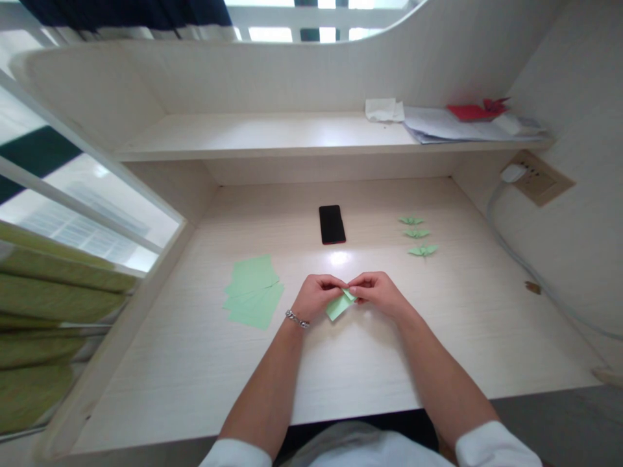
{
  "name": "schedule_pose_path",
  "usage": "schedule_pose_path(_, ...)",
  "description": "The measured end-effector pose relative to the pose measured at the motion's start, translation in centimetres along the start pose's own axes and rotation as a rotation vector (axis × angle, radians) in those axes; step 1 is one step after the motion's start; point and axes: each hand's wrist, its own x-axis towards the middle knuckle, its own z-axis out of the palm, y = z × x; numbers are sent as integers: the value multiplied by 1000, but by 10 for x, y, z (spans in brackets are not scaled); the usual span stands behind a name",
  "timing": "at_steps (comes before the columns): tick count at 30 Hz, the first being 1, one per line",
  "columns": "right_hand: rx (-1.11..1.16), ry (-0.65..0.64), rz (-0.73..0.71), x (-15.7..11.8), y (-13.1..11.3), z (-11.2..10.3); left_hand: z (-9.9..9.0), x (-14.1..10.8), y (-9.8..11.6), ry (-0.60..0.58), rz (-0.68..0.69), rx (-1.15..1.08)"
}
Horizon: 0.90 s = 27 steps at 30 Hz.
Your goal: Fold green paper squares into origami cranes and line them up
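A small folded piece of green paper (339,307) is held just above the desk, in front of my body. My left hand (316,295) pinches its upper left edge, with a chain bracelet (296,318) round the wrist. On the other side my right hand (378,291) grips the paper's upper right corner between thumb and fingers. The fingertips of both hands almost meet at its top. Loose green paper sheets (256,292) lie fanned out to the left. Three folded green paper cranes (415,233) stand in a column at the right.
Beyond my hands a black phone (331,225) lies on the pale desk (185,363). A shelf (263,133) runs across the back, with papers (452,126) and a red folded paper (470,113) on it. A white cable (516,259) hangs from the wall socket (542,178).
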Motion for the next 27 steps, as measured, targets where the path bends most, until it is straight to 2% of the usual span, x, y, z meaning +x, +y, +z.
schedule_pose_path(10, -5, 89, -42, 3, 5, 1, -1, 3, -3, 69, -5, -150)
schedule_pose_path(14, -10, 79, -43, 4, 6, 2, 1, 3, -8, 27, -29, -173)
schedule_pose_path(27, 19, 92, -51, 5, 6, 0, -1, 3, -9, 16, -54, -259)
